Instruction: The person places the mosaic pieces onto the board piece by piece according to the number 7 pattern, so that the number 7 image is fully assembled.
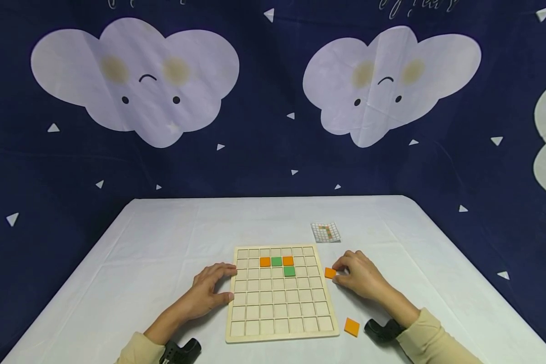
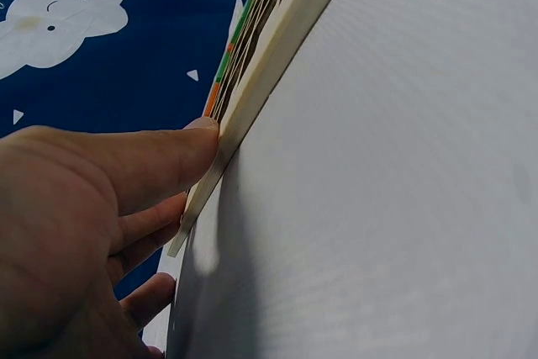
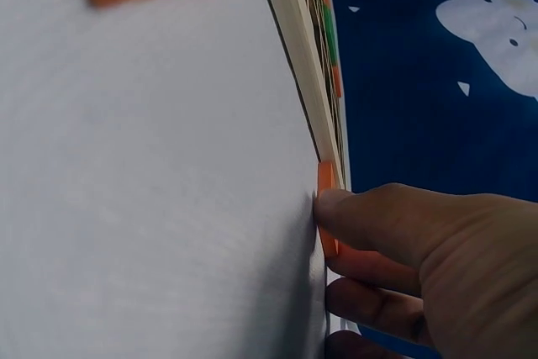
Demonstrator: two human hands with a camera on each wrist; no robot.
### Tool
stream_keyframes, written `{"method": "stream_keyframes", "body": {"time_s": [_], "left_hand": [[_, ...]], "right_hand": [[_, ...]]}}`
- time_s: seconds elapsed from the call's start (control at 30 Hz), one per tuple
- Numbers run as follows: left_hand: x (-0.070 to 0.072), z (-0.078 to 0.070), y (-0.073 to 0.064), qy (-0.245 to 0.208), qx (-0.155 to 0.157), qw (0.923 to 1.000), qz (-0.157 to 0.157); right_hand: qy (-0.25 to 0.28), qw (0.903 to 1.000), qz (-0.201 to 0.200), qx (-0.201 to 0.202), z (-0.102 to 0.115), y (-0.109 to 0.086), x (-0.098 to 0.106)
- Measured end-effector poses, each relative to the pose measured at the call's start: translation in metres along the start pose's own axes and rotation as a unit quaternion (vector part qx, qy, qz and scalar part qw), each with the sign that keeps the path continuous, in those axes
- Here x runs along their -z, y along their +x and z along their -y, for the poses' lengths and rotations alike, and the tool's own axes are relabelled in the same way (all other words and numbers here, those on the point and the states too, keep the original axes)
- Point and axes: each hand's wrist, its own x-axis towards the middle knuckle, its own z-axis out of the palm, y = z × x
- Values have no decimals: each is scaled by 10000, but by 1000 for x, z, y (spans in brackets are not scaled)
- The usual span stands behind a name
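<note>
Left grip (image 1: 211, 287): apart, touching grid board (image 1: 266, 298) at its left edge
Right grip (image 1: 360, 275): clamped on orange tile (image 1: 329, 273)
Loose tile (image 1: 352, 327): orange, flat on bench (image 1: 164, 242)

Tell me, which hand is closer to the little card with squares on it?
Right. The right hand is below and right of the card in the head view, pinching an orange tile; the left hand is farther away, at the left edge of the board.

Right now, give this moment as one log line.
left grip: touching left edge of board; right grip: pinching orange tile beside board; on board: two orange tiles, two green tiles; untouched orange tile: right of board
</note>
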Motion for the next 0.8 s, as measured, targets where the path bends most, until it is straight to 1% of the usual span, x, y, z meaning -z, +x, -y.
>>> {"method": "stream_keyframes", "body": {"time_s": [0.53,0.8], "left_hand": [[0,1,1,-28,17,10000,19],[-1,1,1,-33,60,10000,6]], "right_hand": [[259,9995,-153,1,0,0,2],[367,9989,-261,155,5,0,5]]}}
